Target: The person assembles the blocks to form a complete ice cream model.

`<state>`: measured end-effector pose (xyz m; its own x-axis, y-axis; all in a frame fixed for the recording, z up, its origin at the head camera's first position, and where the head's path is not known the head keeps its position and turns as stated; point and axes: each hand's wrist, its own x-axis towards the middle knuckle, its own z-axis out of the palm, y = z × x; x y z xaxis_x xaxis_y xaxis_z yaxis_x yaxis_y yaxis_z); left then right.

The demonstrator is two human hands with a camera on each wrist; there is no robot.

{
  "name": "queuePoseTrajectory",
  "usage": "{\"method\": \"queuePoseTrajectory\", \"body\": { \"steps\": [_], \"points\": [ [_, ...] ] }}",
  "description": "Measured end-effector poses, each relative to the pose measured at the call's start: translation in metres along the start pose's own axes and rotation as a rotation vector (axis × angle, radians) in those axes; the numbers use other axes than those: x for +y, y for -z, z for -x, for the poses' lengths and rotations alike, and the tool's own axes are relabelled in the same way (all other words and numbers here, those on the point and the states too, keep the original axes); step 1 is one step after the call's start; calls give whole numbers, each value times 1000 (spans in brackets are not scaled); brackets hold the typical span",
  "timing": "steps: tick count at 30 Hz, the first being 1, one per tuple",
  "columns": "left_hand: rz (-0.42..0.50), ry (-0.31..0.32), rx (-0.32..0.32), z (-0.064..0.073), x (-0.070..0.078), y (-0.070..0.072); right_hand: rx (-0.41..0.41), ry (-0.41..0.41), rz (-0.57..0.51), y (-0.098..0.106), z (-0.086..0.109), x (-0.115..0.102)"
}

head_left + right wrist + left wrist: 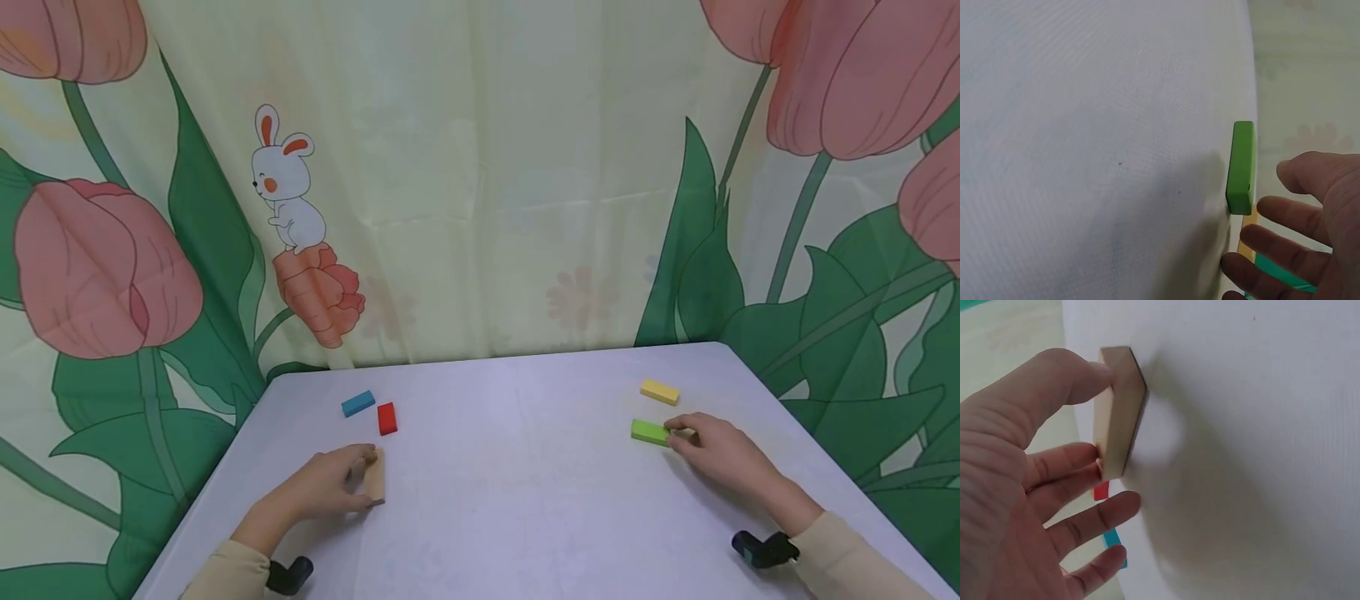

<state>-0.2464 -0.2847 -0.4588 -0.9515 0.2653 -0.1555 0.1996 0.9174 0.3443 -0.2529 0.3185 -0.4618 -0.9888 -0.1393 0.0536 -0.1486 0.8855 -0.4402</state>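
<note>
On the left of the table, my left hand (318, 487) pinches a plain wooden block (377, 479) with a pointed end. The left wrist view shows the thumb on one end of this block (1124, 415) and fingertips at the other, with the remaining fingers loose. My right hand (723, 450) is at the right end of a green block (648, 432). In the right wrist view its thumb and fingers are spread beside the green block (1241, 167), not closed round it; whether a fingertip touches it is hard to tell.
Beyond the left hand lie a red block (387, 418) and a blue block (358, 403). A yellow block (660, 392) lies behind the green one. The white-covered table (510, 475) ends at a curtain (510, 208) printed with tulips and a rabbit.
</note>
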Motion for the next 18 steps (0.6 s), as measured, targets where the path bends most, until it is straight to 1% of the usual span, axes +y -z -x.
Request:
{"method": "queuePoseTrajectory", "body": {
  "steps": [3, 8, 18],
  "points": [
    [-23, -36, 10, -1, 3, -2, -10, -5, -4, 0, -1, -2],
    [-44, -58, 20, 0, 11, -4, -22, -5, -16, -3, -6, -5],
    [-31, -146, -21, -1, 26, -7, -20, -17, 4, -6, -11, -12]
  ]
}}
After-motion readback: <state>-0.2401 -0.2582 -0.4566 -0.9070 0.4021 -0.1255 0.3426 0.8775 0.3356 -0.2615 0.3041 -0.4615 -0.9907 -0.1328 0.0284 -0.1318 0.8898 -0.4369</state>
